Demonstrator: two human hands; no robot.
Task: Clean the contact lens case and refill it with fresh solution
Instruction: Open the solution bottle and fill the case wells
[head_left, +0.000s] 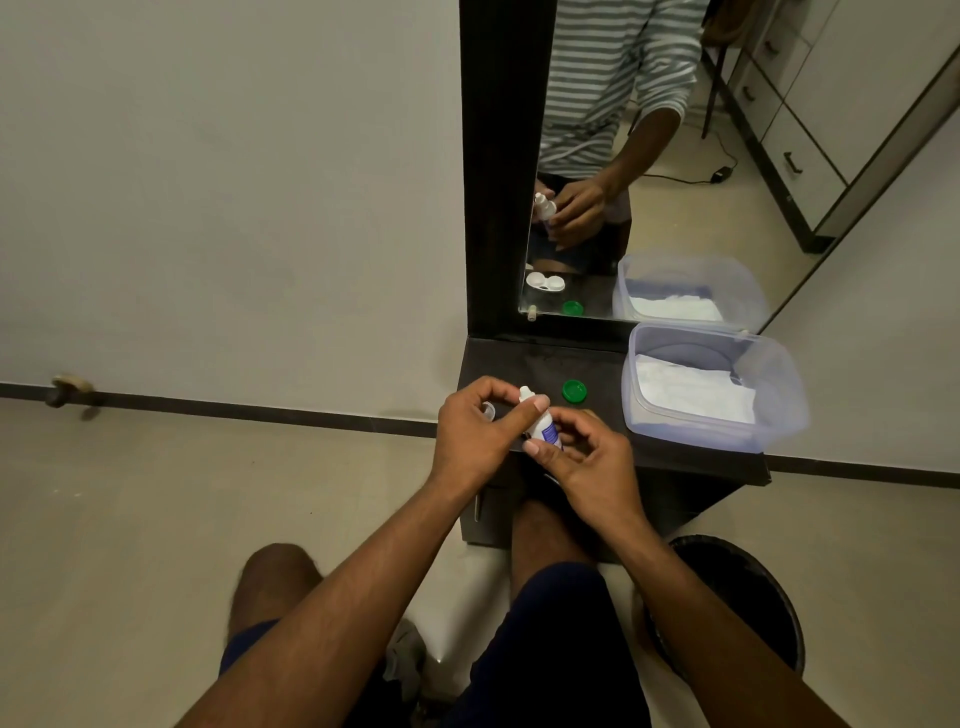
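Observation:
A small white solution bottle (546, 427) with a blue label is held upright-tilted over the dark dresser top (597, 415). My left hand (478, 436) pinches it near the white nozzle, thumb along its neck. My right hand (582, 462) curls round the bottle's lower end. The white contact lens case (488, 410) lies on the dresser behind my left hand, mostly hidden; the mirror shows it with one well uncovered. A green lens-case cap (574, 391) lies on the dresser to the right of the bottle.
A clear plastic tub (779, 395) with white tissue inside stands at the dresser's right end. A mirror (675, 156) in a dark frame rises behind. A dark bin (748, 587) stands on the floor at the right, beside my knees.

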